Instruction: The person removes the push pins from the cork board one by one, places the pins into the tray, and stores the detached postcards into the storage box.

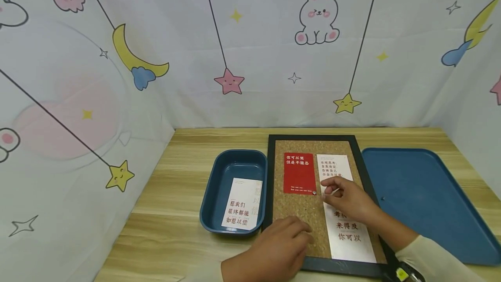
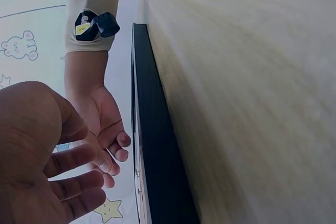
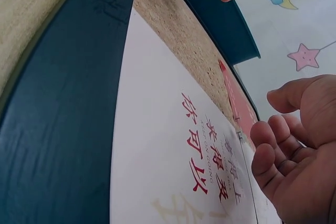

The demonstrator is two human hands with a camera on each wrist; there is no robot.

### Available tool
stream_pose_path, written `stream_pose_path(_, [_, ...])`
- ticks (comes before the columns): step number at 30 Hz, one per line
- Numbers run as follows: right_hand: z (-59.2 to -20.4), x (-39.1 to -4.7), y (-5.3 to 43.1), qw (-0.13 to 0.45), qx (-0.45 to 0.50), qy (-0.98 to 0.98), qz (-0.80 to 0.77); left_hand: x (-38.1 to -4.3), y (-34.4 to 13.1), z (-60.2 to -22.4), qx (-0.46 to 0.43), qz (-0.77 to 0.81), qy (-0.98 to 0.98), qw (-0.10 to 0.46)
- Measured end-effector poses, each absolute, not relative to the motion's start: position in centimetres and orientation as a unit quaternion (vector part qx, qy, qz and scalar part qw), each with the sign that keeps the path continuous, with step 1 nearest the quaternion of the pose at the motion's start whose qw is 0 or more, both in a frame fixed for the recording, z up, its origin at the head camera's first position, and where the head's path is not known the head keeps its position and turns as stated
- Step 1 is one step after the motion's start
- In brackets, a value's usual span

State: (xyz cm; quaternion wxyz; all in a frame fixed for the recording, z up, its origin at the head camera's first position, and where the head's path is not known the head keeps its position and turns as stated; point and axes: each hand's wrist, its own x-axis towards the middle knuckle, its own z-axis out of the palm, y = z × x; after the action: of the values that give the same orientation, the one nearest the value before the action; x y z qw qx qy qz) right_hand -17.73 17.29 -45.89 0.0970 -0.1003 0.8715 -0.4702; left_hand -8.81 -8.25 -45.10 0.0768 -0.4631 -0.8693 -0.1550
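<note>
A black-framed cork board (image 1: 297, 212) lies on the table. A red card (image 1: 299, 175) is on its upper left, with a small silvery pin (image 1: 314, 193) at the card's lower right corner. White cards with printed characters run down the right side, the upper card (image 1: 326, 162) above the lower card (image 1: 350, 247). My right hand (image 1: 348, 197) is over these white cards, fingers loosely bent, thumb apart, nothing visible between them. Above the board's lower left part is my left hand (image 1: 279, 247), fingers relaxed and bent. The left wrist view shows its palm (image 2: 31, 156) without any object.
Left of the board stands a deep blue basin (image 1: 207, 199) holding a white printed card (image 1: 242, 203). A flat blue tray (image 1: 430, 203) lies at the right, partly behind the right forearm, with one small dark piece (image 1: 383, 198) in it. A patterned curtain (image 1: 266, 47) encloses the table.
</note>
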Motion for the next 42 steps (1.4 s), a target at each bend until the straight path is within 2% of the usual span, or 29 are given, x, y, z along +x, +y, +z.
stream_pose_path(7, [-46.1, -17.7, 17.6, 0.08, -0.107, 0.885, -0.446, -8.7, -7.9, -45.5, -0.47, -0.13, -0.868, 0.095])
stream_pose_path(33, [-46.7, -17.7, 16.9, 0.012, -0.153, 0.956, -0.25, -8.5, -6.7, -46.5, -0.508, -0.076, -0.858, 0.028])
stream_pose_path(42, [-46.8, -17.6, 16.8, 0.033, -0.133, 0.961, -0.239, -8.5, -6.3, -46.7, -0.516, -0.063, -0.854, 0.012])
